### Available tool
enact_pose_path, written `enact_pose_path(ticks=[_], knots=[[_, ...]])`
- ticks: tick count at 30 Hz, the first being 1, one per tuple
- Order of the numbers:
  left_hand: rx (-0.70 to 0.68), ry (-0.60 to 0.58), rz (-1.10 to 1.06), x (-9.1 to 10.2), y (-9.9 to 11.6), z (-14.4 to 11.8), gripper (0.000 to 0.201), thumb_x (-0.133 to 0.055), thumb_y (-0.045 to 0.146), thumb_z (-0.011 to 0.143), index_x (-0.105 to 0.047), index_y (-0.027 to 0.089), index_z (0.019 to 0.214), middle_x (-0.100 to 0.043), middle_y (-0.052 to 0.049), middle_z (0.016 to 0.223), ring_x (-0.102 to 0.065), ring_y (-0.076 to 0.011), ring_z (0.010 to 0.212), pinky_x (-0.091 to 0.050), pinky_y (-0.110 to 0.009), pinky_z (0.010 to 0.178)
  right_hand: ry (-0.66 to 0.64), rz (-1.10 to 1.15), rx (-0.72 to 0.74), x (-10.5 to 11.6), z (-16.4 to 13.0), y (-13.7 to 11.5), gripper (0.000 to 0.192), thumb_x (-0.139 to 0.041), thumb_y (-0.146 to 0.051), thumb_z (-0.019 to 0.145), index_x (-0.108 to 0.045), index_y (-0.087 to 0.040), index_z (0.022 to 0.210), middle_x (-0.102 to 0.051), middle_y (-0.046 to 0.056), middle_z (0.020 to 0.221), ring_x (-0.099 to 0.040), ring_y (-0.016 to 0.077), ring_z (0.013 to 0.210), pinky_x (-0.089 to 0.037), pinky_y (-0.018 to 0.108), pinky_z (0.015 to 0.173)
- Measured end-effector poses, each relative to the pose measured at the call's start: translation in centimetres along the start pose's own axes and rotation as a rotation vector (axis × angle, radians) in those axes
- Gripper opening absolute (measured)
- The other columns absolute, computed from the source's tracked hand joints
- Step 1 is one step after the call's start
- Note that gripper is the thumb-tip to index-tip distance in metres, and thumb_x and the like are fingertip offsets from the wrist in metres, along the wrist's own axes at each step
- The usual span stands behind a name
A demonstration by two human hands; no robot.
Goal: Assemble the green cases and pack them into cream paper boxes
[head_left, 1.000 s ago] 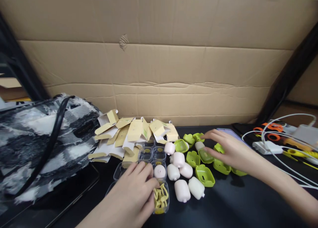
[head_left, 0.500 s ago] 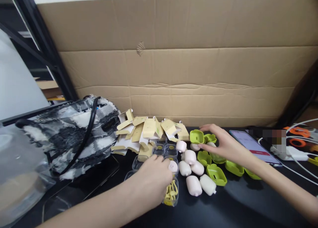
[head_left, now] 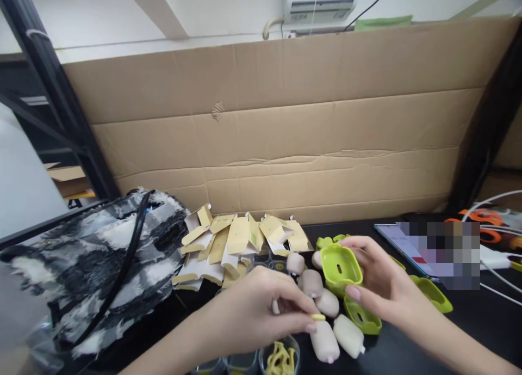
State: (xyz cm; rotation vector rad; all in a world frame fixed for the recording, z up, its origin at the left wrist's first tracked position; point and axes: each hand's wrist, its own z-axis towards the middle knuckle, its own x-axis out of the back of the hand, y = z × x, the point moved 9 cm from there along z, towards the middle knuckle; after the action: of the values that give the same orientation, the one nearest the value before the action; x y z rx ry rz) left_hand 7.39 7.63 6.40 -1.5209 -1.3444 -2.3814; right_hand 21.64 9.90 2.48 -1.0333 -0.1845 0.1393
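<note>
- The left hand [head_left: 261, 304] pinches a small yellow piece [head_left: 318, 317] between thumb and fingertip; so slim a thing probably leaves room for little more.
- The right hand [head_left: 379, 280] holds a green cup [head_left: 346, 263] by its edges, thumb on the near side and fingers behind; this likely keeps its slotted hollow uncovered and facing the wearer.
- The yellow piece is to the left of the cup and nearer the wearer, apart from it.
- Below the left hand, more yellow strips [head_left: 280, 358] lie in a clear tub [head_left: 297, 352], which seems to keep them together.
- Pale barrel-shaped pieces [head_left: 324, 342] lie loose between and below the two grips, within easy reach.
- Another green cup [head_left: 367, 319] sits just below the held one.
</note>
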Motion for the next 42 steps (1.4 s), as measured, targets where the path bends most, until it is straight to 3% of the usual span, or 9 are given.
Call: enact_pose_path(ticks=[4,8,12,17,22,26,37,42], knots=[[0.027,0.252,-0.391,0.9,-1.6,0.6,0.012,-0.078,0.02,0.072,-0.078,0.018,0.084,-0.069,-0.002,0.074,-0.061,-0.0138,0.071,-0.048,-0.022,0.066,-0.038,-0.11,-0.041,-0.8,-0.8,0.2,0.037,-0.065,-0.028,0.082,-0.048,-0.031,0.114,-0.06,0.004,0.111,-0.061,0.0212,0.106,-0.051,0.034,0.088],[0.098,0.37,-0.597,0.8,-3.4,0.5,0.02,-0.076,0.016,0.071,-0.074,0.02,0.091,-0.07,0.0,0.082,-0.063,-0.0135,0.076,-0.05,-0.023,0.071,-0.043,-0.229,-0.053,-1.6,-1.9,0.4,0.045,-0.062,-0.019,0.076,-0.047,-0.033,0.116,-0.063,-0.001,0.105,-0.063,0.0197,0.1,-0.049,0.034,0.089],[0.082,0.382,-0.458,0.9,-3.2,0.2,0.011,-0.078,0.015,0.07,-0.074,0.016,0.079,-0.069,-0.001,0.076,-0.062,-0.0136,0.071,-0.049,-0.023,0.068,-0.048,-0.264,-0.073,-2.6,-2.9,0.5,0.047,-0.06,-0.018,0.074,-0.047,-0.035,0.116,-0.063,-0.002,0.1,-0.061,0.0207,0.104,-0.051,0.03,0.083],[-0.01,0.412,-0.295,1.2,-2.1,0.0,0.01,-0.079,0.012,0.069,-0.075,0.014,0.078,-0.065,-0.001,0.071,-0.058,-0.0123,0.065,-0.047,-0.022,0.064,0.012,-0.285,-0.076,-2.3,-3.4,0.8,0.047,-0.065,-0.021,0.076,-0.048,-0.038,0.117,-0.061,-0.003,0.112,-0.059,0.0188,0.109,-0.052,0.025,0.084],[-0.094,0.366,-0.071,0.3,-0.9,0.0,0.011,-0.077,0.01,0.072,-0.077,0.015,0.081,-0.067,-0.004,0.079,-0.061,-0.0152,0.073,-0.048,-0.026,0.07,0.03,-0.321,-0.016,-2.2,-3.6,0.9,0.05,-0.07,-0.024,0.076,-0.048,-0.042,0.118,-0.061,-0.004,0.113,-0.058,0.0182,0.11,-0.051,0.023,0.087],[-0.182,0.355,0.136,-0.1,0.2,-0.1,0.011,-0.079,0.012,0.071,-0.077,0.015,0.081,-0.066,-0.002,0.067,-0.056,-0.0149,0.067,-0.046,-0.028,0.069,0.021,-0.355,0.057,-2.4,-3.8,0.5,0.053,-0.074,-0.026,0.074,-0.049,-0.041,0.119,-0.063,-0.003,0.115,-0.061,0.0201,0.108,-0.053,0.024,0.087],[-0.24,0.346,0.146,-1.1,0.5,-0.2,0.003,-0.074,0.007,0.073,-0.074,0.01,0.074,-0.062,0.0,0.057,-0.053,-0.0115,0.059,-0.043,-0.022,0.061,-0.062,-0.481,0.209,-3.3,-3.7,-0.7,0.052,-0.072,-0.034,0.079,-0.045,-0.037,0.123,-0.065,0.001,0.111,-0.066,0.0195,0.103,-0.055,0.021,0.086],[-0.241,0.337,0.135,-1.4,0.4,-0.2,0.003,-0.074,0.01,0.074,-0.074,0.014,0.074,-0.065,0.001,0.058,-0.052,-0.0118,0.057,-0.046,-0.025,0.066,-0.075,-0.515,0.245,-3.5,-3.7,-1.4,0.052,-0.074,-0.038,0.078,-0.046,-0.038,0.121,-0.067,0.0,0.106,-0.069,0.0201,0.097,-0.057,0.023,0.082]])
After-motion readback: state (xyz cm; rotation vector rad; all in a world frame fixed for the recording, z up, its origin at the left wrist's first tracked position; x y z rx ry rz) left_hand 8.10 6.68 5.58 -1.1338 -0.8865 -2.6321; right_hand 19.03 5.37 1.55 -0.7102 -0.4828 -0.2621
